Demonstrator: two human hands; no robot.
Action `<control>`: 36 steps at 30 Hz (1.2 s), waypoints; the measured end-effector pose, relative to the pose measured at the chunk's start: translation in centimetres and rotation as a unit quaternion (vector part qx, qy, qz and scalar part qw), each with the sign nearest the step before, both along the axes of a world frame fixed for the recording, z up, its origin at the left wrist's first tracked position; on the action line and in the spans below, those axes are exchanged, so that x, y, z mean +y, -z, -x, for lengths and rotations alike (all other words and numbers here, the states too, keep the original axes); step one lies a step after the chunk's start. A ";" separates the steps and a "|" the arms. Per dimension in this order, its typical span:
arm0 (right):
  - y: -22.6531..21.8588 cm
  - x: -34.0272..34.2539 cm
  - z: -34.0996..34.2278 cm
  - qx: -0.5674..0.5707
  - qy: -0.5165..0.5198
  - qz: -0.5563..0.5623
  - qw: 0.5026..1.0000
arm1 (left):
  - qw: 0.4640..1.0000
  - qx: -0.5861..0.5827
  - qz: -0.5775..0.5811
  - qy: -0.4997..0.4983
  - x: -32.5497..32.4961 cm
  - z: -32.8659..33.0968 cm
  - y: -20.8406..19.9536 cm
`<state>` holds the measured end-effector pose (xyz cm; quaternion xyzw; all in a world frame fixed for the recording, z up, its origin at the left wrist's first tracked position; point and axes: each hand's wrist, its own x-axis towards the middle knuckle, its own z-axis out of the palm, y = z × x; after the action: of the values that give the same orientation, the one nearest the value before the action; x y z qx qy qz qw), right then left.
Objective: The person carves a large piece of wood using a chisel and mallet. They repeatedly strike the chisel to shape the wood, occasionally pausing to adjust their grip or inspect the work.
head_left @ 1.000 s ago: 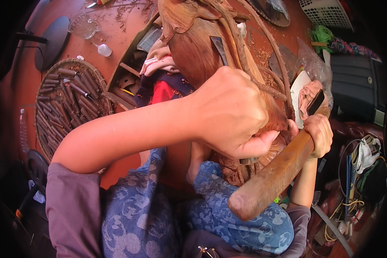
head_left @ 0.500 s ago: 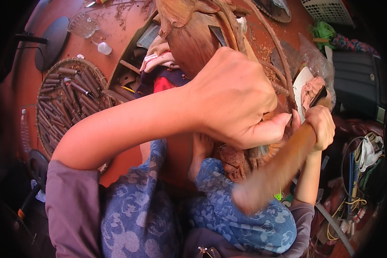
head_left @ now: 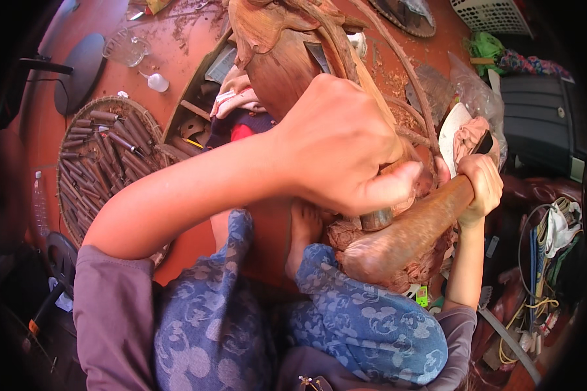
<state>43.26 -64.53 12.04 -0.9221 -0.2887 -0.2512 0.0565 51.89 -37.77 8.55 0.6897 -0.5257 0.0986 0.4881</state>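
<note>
My left hand [head_left: 342, 143] is closed in a fist around a carving chisel. The chisel's butt end [head_left: 376, 219] shows below the fist, and its flat dark blade shows beyond the knuckles, against a carved brown wood sculpture [head_left: 280, 81]. My right hand [head_left: 481, 186] grips the narrow end of a club-shaped wooden mallet [head_left: 398, 238]. The mallet's thick end lies close by the chisel's butt; whether they touch I cannot tell. More carved wood [head_left: 346, 236] with rough rounded relief shows beneath the mallet, between my legs and the sculpture.
A round woven basket [head_left: 158, 130] full of wooden-handled chisels stands on the red tile floor at left. A wooden box [head_left: 173, 114] with cloths and tools sits beside the sculpture. Glass dish [head_left: 127, 47], white basket [head_left: 492, 16], plastic bag [head_left: 473, 85] and cords [head_left: 535, 280] lie around.
The mallet's thick end has swung up and away from my lap, to near the chisel's butt. My left hand has shifted slightly left with the chisel.
</note>
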 end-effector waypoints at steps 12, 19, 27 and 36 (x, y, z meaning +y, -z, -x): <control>1.4 -1.3 -0.5 -0.066 -0.134 -0.093 0.984 | 1.000 -0.008 -0.002 0.001 -0.3 -0.4 0.1; 1.8 -1.9 -0.7 -0.075 -0.092 -0.059 0.991 | 1.000 -0.015 0.006 -0.010 -0.5 -0.6 0.1; 1.1 -1.6 -0.6 -0.106 -0.081 -0.006 0.991 | 0.999 -0.035 -0.013 -0.026 -0.4 -0.9 0.3; -0.3 0.3 -0.3 -0.058 -0.026 0.030 0.998 | 0.995 -0.022 0.093 -0.037 -0.9 -1.1 1.0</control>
<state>43.60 -64.27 12.32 -0.8996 -0.3227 -0.2936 0.0184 53.00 -38.67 7.59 0.6581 -0.4992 0.1804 0.5339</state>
